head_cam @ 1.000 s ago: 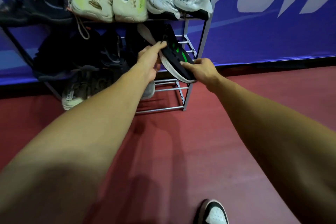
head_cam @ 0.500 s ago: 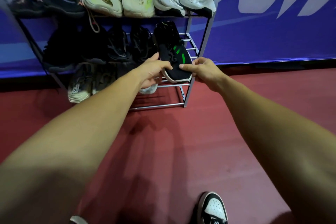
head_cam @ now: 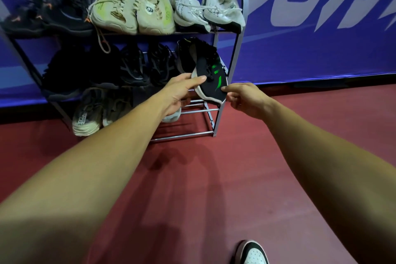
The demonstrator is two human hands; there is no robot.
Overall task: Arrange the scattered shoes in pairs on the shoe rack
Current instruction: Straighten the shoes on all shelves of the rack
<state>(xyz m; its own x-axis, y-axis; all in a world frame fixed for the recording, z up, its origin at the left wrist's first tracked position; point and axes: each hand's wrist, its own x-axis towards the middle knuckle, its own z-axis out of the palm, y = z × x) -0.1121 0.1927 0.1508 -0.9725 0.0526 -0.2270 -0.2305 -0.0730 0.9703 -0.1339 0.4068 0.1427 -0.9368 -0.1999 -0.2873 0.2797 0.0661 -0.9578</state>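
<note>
Black knit sneaker with green stripes and pale sole (head_cam: 211, 79) tilted toe-down at right end of middle tier of grey metal shoe rack (head_cam: 184, 136), toe overhanging front rail. Held from both sides: left hand (head_cam: 182, 92) with thumb laid across lace side, fingers curled beneath, probably under the sole; right hand (head_cam: 243, 98) pinching toe edge between thumb and curled fingers. Black shoes (head_cam: 137, 66) alongside on same tier, beige pair (head_cam: 130, 13) and white pair (head_cam: 205, 10) above. Red floor (head_cam: 214, 178) below.

Middle shelf (head_cam: 200, 111) packed, bottom rails (head_cam: 188, 134) bare — rightward
</note>
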